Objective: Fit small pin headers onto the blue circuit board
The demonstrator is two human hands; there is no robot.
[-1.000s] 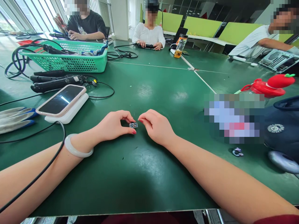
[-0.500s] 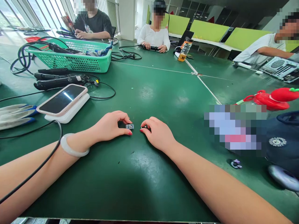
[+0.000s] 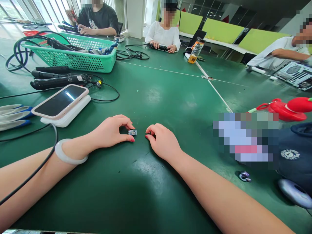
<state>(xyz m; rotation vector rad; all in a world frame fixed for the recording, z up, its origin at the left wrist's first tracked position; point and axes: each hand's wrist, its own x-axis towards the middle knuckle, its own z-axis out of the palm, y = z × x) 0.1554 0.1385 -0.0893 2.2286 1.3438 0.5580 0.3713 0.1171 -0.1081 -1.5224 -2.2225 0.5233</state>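
Between thumb and fingers my left hand [image 3: 112,131] pinches a small circuit board [image 3: 132,132], its patterned face toward me, over the green table [image 3: 151,198]. A white bangle [image 3: 69,152] circles that wrist, and a black cable [image 3: 52,143] runs across the forearm. A short gap to the right, my right hand [image 3: 163,139] is closed in a pinch. A tiny dark piece shows between its fingertips, too small to name. The two hands do not touch each other.
At left are a phone [image 3: 60,100] on a white box, gloves [image 3: 14,117], black handled tools [image 3: 58,81] and a green basket [image 3: 97,63] with cables. A blurred-out item, a dark bag [image 3: 297,156] and a red-lidded bottle [image 3: 282,109] stand at right. Several people sit around the table.
My hands have drawn slightly apart, the board shifting left with my left hand. A small dark piece came into sight in my right fingertips. The camera view has turned a little.
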